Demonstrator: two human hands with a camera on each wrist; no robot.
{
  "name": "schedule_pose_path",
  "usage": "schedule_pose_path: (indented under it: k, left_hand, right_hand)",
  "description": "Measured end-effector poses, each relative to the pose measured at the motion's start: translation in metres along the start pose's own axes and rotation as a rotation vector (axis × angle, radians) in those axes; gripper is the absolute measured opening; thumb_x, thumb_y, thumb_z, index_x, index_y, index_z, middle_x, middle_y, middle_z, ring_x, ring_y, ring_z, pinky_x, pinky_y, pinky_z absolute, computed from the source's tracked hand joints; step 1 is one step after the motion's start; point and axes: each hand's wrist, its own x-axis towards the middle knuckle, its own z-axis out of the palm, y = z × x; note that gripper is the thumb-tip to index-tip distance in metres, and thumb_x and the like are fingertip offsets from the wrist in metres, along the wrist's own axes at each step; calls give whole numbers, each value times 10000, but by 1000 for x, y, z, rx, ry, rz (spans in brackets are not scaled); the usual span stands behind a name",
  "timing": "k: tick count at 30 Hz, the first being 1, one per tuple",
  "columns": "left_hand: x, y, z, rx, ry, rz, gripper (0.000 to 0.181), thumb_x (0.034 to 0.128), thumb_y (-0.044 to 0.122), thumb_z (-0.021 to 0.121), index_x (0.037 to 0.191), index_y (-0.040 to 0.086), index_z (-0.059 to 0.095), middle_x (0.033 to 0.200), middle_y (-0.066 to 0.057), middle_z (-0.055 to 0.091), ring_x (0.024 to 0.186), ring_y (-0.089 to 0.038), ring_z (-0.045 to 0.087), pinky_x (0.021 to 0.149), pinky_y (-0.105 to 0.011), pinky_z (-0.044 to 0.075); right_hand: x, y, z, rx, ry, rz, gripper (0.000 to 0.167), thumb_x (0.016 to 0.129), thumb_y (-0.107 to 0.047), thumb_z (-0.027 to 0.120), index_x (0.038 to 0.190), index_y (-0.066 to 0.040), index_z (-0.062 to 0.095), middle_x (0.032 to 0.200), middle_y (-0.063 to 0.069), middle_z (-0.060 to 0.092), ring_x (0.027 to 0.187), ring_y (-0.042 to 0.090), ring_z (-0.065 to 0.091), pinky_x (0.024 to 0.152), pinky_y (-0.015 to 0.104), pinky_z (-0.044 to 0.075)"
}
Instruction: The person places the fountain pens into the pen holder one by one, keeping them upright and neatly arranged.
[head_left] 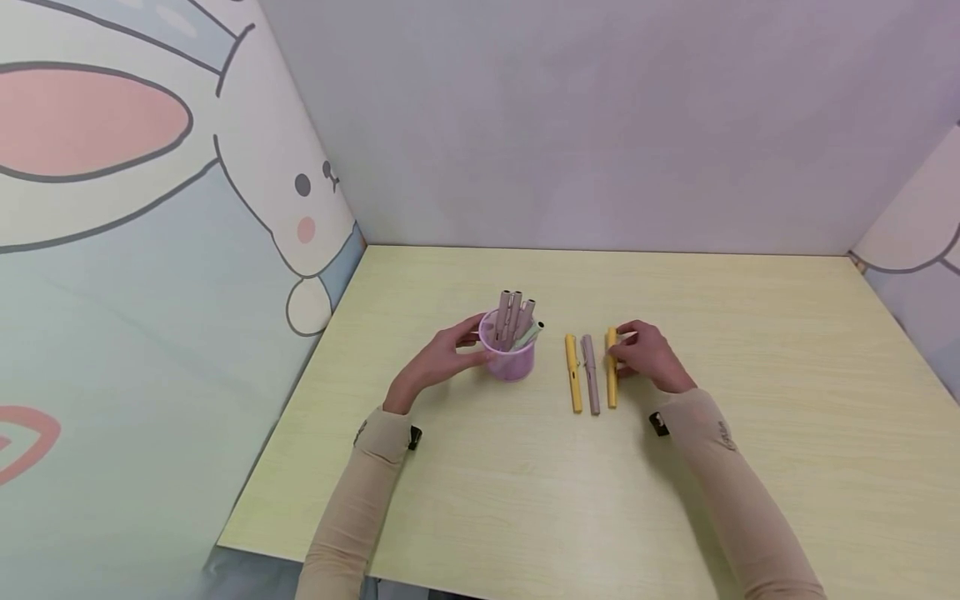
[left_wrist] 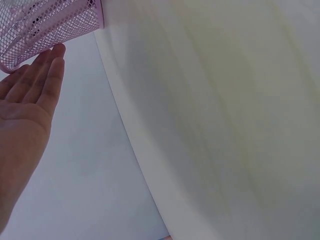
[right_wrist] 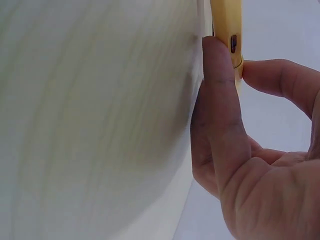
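A pink mesh pen holder [head_left: 512, 365] stands upright with several pinkish-grey pens [head_left: 514, 317] and a pale green pen [head_left: 529, 335] in it. My left hand [head_left: 444, 357] holds its left side, thumb at the front and fingers behind. In the left wrist view, fairly straight fingers [left_wrist: 42, 77] touch the mesh; the thumb is hidden. My right hand [head_left: 647, 354] pinches a yellow pen [head_left: 612, 383] between thumb and fingers. That pen lies at the right of a row, beside a pinkish-grey pen [head_left: 591, 375] and another yellow pen [head_left: 573, 373].
Everything stands on a light wooden table [head_left: 487, 483]. A pale wall [head_left: 600, 125] rises behind its far edge, and a wall with a cartoon rabbit [head_left: 150, 333] borders the left side. Small black devices sit at both wrists.
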Motion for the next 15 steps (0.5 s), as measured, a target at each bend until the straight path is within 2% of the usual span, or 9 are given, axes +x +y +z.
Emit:
schedule_pose_path:
  k: [9, 15]
  left_hand:
    - [1, 3, 1, -5, 2, -2, 752, 981, 325, 714, 1616, 120, 367, 1547, -116, 493, 1339, -316, 537, 1135, -441, 426]
    - [2, 1, 1, -8, -2, -3, 758, 984, 334, 712, 1618, 114, 361, 1555, -122, 484, 1348, -323, 530, 1137, -447, 424]
  right_hand:
    - [-5, 3, -8, 88, 53, -105, 575, 976, -11, 600, 1468, 148, 349, 1156, 248, 503, 890, 199, 610, 752, 355, 634]
    - [-5, 5, -11, 153, 72, -167, 580, 996, -7, 603, 1492, 133, 337, 1147, 244, 501, 893, 163, 592, 778, 393, 632]
